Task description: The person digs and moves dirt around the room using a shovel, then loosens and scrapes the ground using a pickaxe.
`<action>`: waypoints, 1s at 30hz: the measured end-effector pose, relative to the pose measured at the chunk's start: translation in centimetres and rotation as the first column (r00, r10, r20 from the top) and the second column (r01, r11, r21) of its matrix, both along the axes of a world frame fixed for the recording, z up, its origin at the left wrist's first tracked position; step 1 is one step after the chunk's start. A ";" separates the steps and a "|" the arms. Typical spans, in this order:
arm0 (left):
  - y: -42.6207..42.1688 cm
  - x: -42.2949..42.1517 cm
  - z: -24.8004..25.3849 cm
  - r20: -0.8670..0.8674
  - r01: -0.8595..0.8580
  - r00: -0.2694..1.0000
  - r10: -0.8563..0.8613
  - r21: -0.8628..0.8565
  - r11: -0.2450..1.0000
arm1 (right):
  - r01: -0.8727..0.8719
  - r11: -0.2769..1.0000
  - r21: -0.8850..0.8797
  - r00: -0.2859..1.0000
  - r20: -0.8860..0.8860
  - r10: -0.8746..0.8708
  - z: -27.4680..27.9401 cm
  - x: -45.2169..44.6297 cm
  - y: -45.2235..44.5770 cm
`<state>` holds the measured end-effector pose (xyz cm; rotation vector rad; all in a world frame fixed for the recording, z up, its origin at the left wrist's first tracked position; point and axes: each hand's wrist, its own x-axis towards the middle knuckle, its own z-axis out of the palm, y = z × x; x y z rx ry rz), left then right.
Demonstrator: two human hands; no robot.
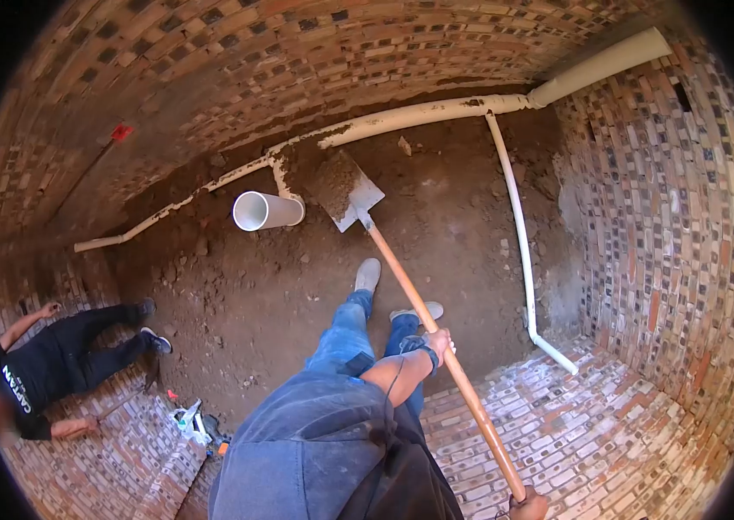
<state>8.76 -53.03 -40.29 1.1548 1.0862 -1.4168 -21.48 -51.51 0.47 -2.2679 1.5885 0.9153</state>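
Observation:
A long-handled shovel (401,282) slants across the dirt floor, its wooden shaft running from lower right toward the upper middle. Brown soil (338,184) lies on its metal blade (366,196), close to the wall-side pipe. Partway down the shaft, my left hand (441,343) is wrapped round the wood, with a dark band on the wrist. My right hand (530,504) grips the shaft's end at the bottom edge of the view, partly cut off. A wide white pipe stub (271,211) sticks up from the ground left of the blade.
A long pale pipe (427,121) follows the brick wall, and a thinner white pipe (518,225) branches toward the brick floor (549,416). At left, a person in dark clothes (63,364) holds a thin-handled tool. Plastic bags (192,423) lie near my side.

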 end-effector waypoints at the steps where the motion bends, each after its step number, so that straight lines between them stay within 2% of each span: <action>1: -0.2 0.5 0.1 -0.013 -0.004 1.000 0.004 -0.009 1.000 | -0.008 1.000 0.000 1.000 -0.006 0.008 0.0 0.1 -0.3; 4: -1.3 3.3 0.4 -0.048 -0.066 0.997 0.064 -0.055 0.996 | -0.100 0.991 -0.091 0.994 -0.055 0.096 -1.1 1.3 -2.1; 6: -2.1 5.6 0.3 -0.074 -0.125 0.990 0.118 -0.093 0.988 | -0.168 0.984 -0.065 0.985 -0.062 0.164 -0.6 4.5 -4.2; 8: -2.5 8.2 -0.1 -0.100 -0.310 0.951 0.293 -0.286 0.907 | -0.291 0.945 -0.150 0.955 -0.114 0.275 -0.7 7.0 -5.6; 9: -2.5 9.5 0.1 -0.091 -0.316 0.949 0.303 -0.291 0.903 | -0.279 0.945 -0.168 0.960 -0.066 0.272 -0.6 8.2 -6.1; 10: -2.4 11.3 1.0 -0.071 -0.394 0.916 0.395 -0.347 0.851 | -0.284 0.943 -0.173 0.959 -0.052 0.279 -0.9 9.2 -6.6; 11: -2.2 13.0 1.8 -0.059 -0.460 0.876 0.479 -0.403 0.791 | -0.358 0.887 -0.290 0.930 -0.034 0.365 -1.1 9.9 -6.8; 12: -1.8 14.6 2.6 -0.050 -0.453 0.878 0.477 -0.409 0.792 | -0.417 0.815 -0.403 0.896 -0.030 0.443 -1.2 10.6 -6.8; 13: -1.2 16.0 3.3 -0.117 -0.510 0.850 0.514 -0.432 0.744 | -0.440 0.795 -0.417 0.885 -0.050 0.463 -1.3 11.2 -6.8; 14: -0.5 16.9 3.5 -0.189 -0.566 0.816 0.546 -0.449 0.691 | -0.435 0.797 -0.419 0.887 -0.047 0.460 -1.4 11.6 -6.7; 17: 0.8 18.9 4.0 -0.173 -0.597 0.774 0.608 -0.520 0.611 | -0.461 0.704 -0.540 0.844 -0.022 0.536 -2.0 13.4 -6.2; 20: 1.4 19.7 4.9 -0.160 -0.598 0.758 0.632 -0.559 0.575 | -0.425 0.682 -0.595 0.851 -0.007 0.525 -2.7 13.9 -5.3; 21: 1.4 19.9 5.2 -0.181 -0.609 0.753 0.632 -0.557 0.565 | -0.386 0.718 -0.579 0.880 0.003 0.475 -3.2 13.3 -4.9; 25: 0.8 19.4 4.4 -0.219 -0.583 0.786 0.578 -0.573 0.576 | -0.341 0.797 -0.499 0.919 0.004 0.395 -3.8 11.6 -3.7; 26: 0.4 18.8 4.0 -0.237 -0.577 0.803 0.546 -0.536 0.616 | -0.310 0.812 -0.494 0.915 0.076 0.396 -3.3 11.8 -3.3; 27: -0.1 17.9 3.6 -0.157 -0.514 0.844 0.513 -0.512 0.688 | -0.278 0.828 -0.487 0.908 0.148 0.392 -2.9 11.8 -3.0; 29: -1.2 16.1 4.3 -0.051 -0.398 0.907 0.418 -0.425 0.813 | -0.234 0.873 -0.429 0.934 0.151 0.325 -2.3 10.0 -2.4; 30: -1.7 15.2 4.5 -0.051 -0.392 0.910 0.411 -0.428 0.814 | -0.189 0.908 -0.375 0.953 0.153 0.261 -2.2 9.2 -2.4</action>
